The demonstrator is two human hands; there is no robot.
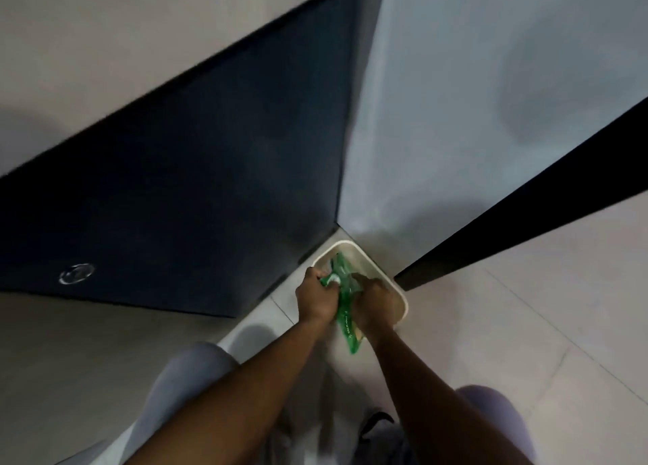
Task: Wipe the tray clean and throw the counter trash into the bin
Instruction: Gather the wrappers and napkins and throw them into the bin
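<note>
Two hands on green trash at the bin

Green plastic trash [345, 301] is clenched by the left hand [315, 298] and right hand [371, 303] over the white bin [399, 299] on the floor [526, 324]; each grip is closed on it. Its long axis runs from the bin's far corner back toward the person.

The floor [547, 324] is laid in large pale tiles with thin grout lines, and it runs into a corner where a dark panel on the left meets a pale grey wall. Right in that corner stands a white bin [399, 298] — squarish with rounded corners, its rim close to both surfaces. A black vertical edge comes down to the tiles just to the right of the bin. The picture is blurred, so the tile surface shows little detail — only soft shadows near the bin and along the nearer tiles.
</note>
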